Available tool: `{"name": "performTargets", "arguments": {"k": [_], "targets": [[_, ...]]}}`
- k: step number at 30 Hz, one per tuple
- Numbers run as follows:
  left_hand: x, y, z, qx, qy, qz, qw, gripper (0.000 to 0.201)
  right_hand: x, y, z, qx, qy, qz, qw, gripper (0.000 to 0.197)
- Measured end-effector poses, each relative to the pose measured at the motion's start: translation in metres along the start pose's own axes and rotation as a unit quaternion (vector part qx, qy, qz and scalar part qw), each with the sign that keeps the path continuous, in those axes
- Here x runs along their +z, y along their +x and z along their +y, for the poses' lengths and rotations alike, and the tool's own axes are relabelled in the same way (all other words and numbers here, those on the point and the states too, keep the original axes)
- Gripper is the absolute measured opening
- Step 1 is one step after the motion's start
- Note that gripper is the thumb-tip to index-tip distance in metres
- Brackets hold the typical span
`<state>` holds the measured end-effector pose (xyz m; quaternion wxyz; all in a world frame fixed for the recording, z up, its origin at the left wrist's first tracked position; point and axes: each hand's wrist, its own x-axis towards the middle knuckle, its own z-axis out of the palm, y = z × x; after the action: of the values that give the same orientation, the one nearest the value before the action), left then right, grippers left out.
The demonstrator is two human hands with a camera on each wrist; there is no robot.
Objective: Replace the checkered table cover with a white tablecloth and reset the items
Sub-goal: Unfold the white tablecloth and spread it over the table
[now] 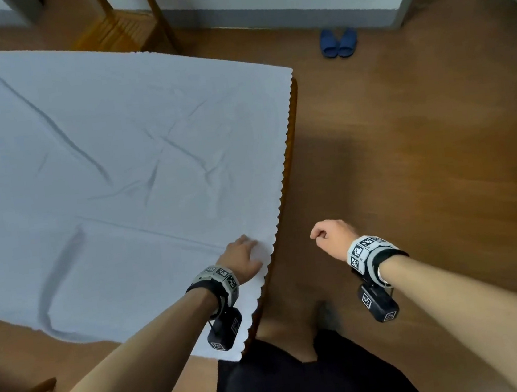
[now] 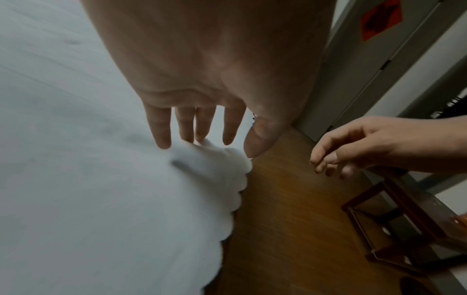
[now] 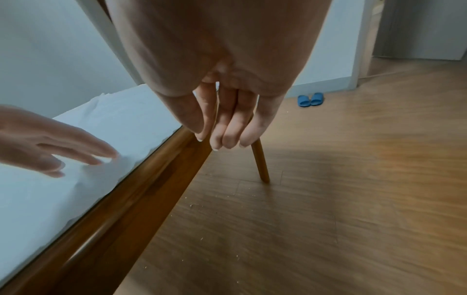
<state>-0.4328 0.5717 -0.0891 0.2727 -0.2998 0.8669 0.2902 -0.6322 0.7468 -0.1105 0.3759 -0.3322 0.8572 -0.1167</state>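
White tablecloth (image 1: 112, 167) lies spread over the desk (image 1: 293, 146), covering most of the top, its scalloped hem running along the right edge and stopping just short of it, so a wooden strip shows. Its long axis seems to run from the near edge toward the far left corner, though the far end leaves the frame. Creases cross the middle and a fold bulges near the near edge. The left hand (image 1: 243, 257) rests flat, fingers spread, on the hem beside the right edge; the right hand (image 1: 331, 236) hangs loosely curled over the floor, holding nothing. Smoothing looks to be the step in hand; next, flattening creases and squaring the hem before resetting items, none of which is in view.
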Motion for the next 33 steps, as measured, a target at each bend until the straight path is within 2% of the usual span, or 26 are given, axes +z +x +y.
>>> {"name": "performTargets", "arguments": {"k": [4, 9, 14, 20, 23, 28, 33], "targets": [[-0.013, 0.007, 0.040, -0.024, -0.049, -0.023, 0.998, 0.057, -0.049, 0.021, 0.016, -0.016, -0.014, 0.007, 1.000, 0.023], [-0.058, 0.037, 0.070, -0.027, -0.057, 0.029, 0.998, 0.048, -0.108, 0.058, 0.014, -0.034, -0.021, 0.014, 0.999, 0.024], [-0.108, 0.097, 0.085, -0.032, -0.082, 0.068, 0.994, 0.048, -0.154, 0.110, 0.004, -0.056, -0.033, 0.013, 0.998, 0.023], [-0.167, 0.214, 0.097, -0.026, -0.115, 0.123, 0.985, 0.051, -0.218, 0.216, -0.011, -0.073, -0.068, 0.014, 0.995, 0.024], [-0.200, 0.267, 0.098, -0.028, -0.137, 0.148, 0.979, 0.053, -0.253, 0.271, -0.020, -0.058, -0.088, 0.004, 0.994, 0.025], [-0.241, 0.316, 0.092, -0.056, -0.159, 0.159, 0.973, 0.054, -0.310, 0.345, -0.049, -0.065, -0.097, -0.006, 0.993, 0.028], [-0.255, 0.343, 0.081, -0.108, -0.188, 0.178, 0.960, 0.051, -0.336, 0.418, -0.085, -0.109, -0.115, -0.045, 0.986, 0.022]]}}
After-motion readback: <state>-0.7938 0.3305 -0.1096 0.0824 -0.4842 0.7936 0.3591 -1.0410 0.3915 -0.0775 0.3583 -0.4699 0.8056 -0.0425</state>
